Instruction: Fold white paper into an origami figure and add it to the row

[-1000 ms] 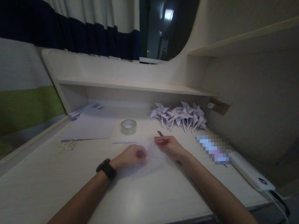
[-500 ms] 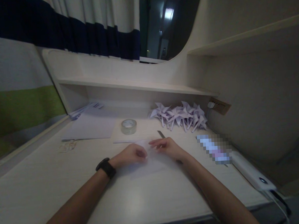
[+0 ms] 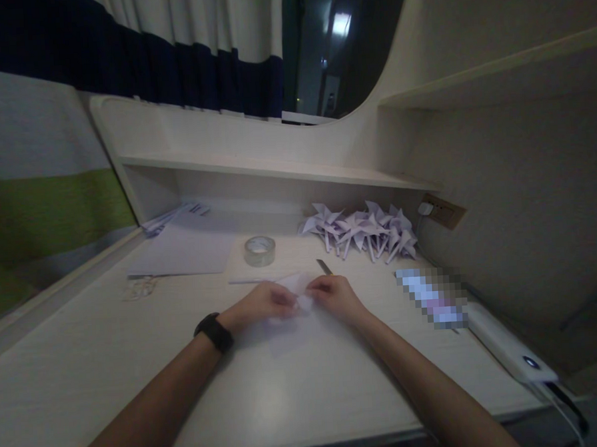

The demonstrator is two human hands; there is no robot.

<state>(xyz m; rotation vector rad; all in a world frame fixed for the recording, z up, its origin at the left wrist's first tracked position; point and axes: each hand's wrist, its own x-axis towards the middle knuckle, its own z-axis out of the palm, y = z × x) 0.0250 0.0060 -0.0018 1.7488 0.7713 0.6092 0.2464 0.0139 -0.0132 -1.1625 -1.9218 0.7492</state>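
My left hand (image 3: 272,301), with a black watch (image 3: 213,333) on its wrist, pinches a white sheet of paper (image 3: 306,302) from the left. From the right, my right hand (image 3: 336,296) has its fingertips closed on the same sheet. The paper is bent up between the two hands, and its lower part is blurred against the pale desk. Behind my left hand lies a thin white paper stick (image 3: 246,280). Just beyond my right hand a utility knife (image 3: 323,267) shows its blade; the hand covers the rest of it.
Several paper pinwheels (image 3: 361,230) are heaped at the back right. A roll of clear tape (image 3: 260,251) stands beyond my hands. Paper sheets (image 3: 184,246) and rubber bands (image 3: 140,289) lie at left. A blurred-out phone (image 3: 430,298) and a white power strip (image 3: 510,346) line the right side.
My right hand's fingers, spread before, have closed on the paper. The sheet now folds up between my hands. The view has shifted slightly.
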